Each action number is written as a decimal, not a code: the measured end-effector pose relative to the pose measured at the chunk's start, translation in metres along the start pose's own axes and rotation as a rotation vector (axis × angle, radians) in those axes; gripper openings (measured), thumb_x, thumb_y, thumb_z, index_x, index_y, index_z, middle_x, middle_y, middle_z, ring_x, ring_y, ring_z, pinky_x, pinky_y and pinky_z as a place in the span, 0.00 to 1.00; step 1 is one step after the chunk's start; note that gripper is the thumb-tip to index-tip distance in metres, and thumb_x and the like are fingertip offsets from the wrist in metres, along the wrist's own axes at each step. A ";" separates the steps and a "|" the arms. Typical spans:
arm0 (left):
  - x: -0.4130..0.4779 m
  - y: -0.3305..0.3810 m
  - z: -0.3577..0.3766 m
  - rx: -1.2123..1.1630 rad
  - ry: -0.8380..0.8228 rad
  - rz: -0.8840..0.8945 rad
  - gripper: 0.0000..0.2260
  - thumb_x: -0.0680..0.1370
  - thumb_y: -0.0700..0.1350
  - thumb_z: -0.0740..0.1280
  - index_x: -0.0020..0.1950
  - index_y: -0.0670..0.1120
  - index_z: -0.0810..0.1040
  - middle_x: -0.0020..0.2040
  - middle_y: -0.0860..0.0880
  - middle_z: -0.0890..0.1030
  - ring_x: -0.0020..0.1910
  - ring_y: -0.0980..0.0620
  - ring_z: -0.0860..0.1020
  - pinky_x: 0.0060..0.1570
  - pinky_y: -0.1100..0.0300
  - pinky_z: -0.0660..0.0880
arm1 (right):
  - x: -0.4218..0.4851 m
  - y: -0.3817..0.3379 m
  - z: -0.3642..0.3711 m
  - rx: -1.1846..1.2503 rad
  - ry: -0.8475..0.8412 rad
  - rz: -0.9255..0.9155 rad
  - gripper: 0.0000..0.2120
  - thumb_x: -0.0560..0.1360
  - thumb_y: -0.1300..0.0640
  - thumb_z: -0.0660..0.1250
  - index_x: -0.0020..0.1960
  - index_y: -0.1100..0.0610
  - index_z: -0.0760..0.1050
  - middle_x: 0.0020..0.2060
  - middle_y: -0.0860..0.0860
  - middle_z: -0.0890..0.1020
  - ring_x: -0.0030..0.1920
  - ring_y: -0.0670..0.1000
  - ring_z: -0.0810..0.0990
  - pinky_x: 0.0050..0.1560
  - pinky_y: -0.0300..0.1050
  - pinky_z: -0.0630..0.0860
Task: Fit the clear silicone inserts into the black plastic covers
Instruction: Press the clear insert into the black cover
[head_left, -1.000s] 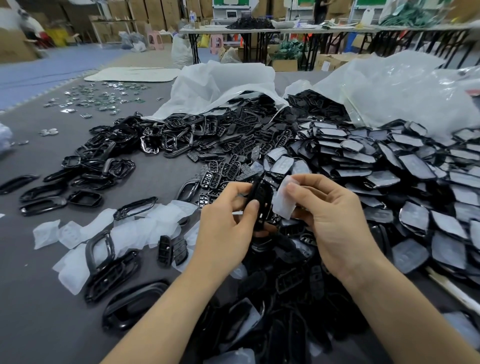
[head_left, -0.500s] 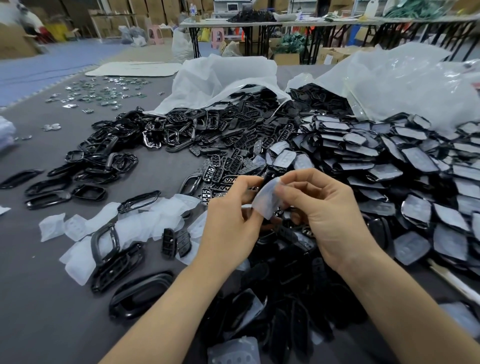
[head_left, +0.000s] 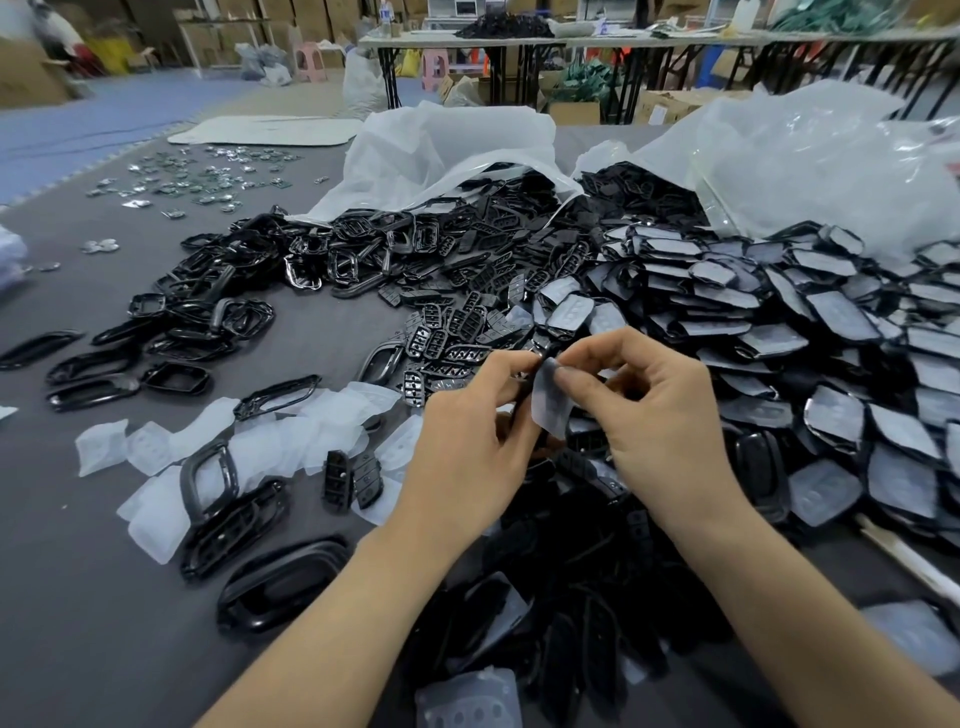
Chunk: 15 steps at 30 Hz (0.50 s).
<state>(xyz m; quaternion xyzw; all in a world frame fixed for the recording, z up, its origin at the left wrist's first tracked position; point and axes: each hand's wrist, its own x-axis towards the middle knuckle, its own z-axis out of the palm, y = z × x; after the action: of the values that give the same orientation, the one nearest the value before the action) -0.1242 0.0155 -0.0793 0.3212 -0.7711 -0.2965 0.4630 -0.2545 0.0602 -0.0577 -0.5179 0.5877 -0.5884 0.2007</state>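
Observation:
My left hand (head_left: 467, 457) and my right hand (head_left: 660, 415) meet above a heap of black plastic covers (head_left: 561, 545). Between their fingertips hangs a clear silicone insert (head_left: 548, 402), pinched at its top by both thumbs and forefingers. A thin black cover edge shows just behind the insert, in my left fingers; most of it is hidden. Loose clear inserts (head_left: 260, 447) lie on the grey table to the left. Covers with inserts fitted (head_left: 831, 332) are piled to the right.
Two white plastic bags (head_left: 452, 150) spill black parts at the back. Black frames (head_left: 208, 322) are scattered on the left, and small metal pieces (head_left: 197, 176) lie far left. Another clear insert (head_left: 467, 699) rests at the near edge.
The black cover that my left hand showed openly is now mostly hidden behind the insert. The insert has moved from beside the cover to the middle, held by both hands.

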 end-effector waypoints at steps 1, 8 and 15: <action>0.000 0.000 0.000 -0.005 0.001 0.005 0.07 0.79 0.44 0.66 0.57 0.47 0.77 0.41 0.57 0.84 0.40 0.64 0.82 0.36 0.67 0.77 | 0.000 0.000 0.000 0.012 0.005 0.010 0.07 0.71 0.61 0.74 0.39 0.50 0.80 0.32 0.45 0.77 0.29 0.44 0.67 0.32 0.35 0.68; -0.001 0.001 -0.003 -0.090 -0.035 -0.001 0.07 0.79 0.42 0.65 0.57 0.48 0.77 0.44 0.57 0.84 0.40 0.61 0.83 0.37 0.57 0.79 | 0.003 0.000 -0.001 0.325 -0.016 0.184 0.12 0.71 0.66 0.72 0.42 0.51 0.74 0.31 0.44 0.76 0.27 0.42 0.70 0.27 0.33 0.67; 0.000 0.005 -0.004 -0.084 -0.049 0.027 0.11 0.79 0.41 0.65 0.54 0.57 0.73 0.42 0.65 0.81 0.41 0.62 0.82 0.35 0.62 0.78 | 0.006 0.000 -0.003 0.399 -0.115 0.308 0.08 0.72 0.66 0.70 0.41 0.53 0.78 0.34 0.49 0.78 0.29 0.43 0.74 0.30 0.35 0.71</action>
<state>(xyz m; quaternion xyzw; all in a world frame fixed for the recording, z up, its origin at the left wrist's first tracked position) -0.1219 0.0184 -0.0739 0.2835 -0.7733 -0.3302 0.4611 -0.2591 0.0568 -0.0552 -0.4051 0.5194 -0.6248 0.4192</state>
